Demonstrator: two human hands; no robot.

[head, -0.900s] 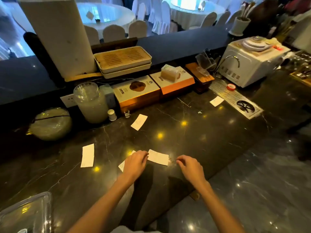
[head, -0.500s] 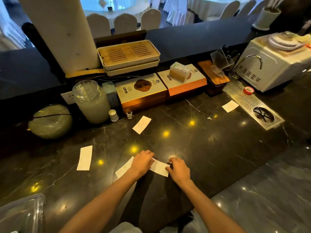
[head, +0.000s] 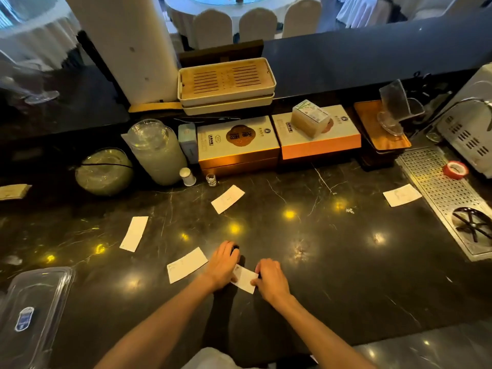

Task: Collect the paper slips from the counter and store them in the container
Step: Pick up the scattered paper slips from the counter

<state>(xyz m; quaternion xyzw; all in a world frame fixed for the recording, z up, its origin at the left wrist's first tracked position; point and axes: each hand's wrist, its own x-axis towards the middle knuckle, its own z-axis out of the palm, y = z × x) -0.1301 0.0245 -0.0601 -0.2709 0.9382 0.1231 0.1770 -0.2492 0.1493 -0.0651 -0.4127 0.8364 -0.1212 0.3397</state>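
**Both hands on the nearest slip**

Dark marble counter (head: 332,262) filled most of what I could see, and I took the clear container (head: 32,310) at its near-left edge as my reference. Nearest me, well to the right of the container, the held slip (head: 244,278) lay between my two hands. My left hand (head: 223,265) rested flat over its left end, fingers spread narrow, which I judged pinned the paper against sliding on the polished stone. My right hand (head: 270,278) pinched the right edge with thumb and fingertips, probably to lift a thin sheet that offered no grip from above.

Just left of that hand, closer to the container, a second slip (head: 186,265) lay flat and loose. Beyond the container and slightly right, a third slip (head: 134,233) sat angled. Farther still, a fourth slip (head: 228,198) lay near the gift boxes (head: 237,145), and far to the right of the container a fifth slip (head: 402,195) touched the perforated drain tray (head: 439,195).

I could not tell whether the container was open; it appeared to hold no slips yet, so I judged the collecting barely begun.
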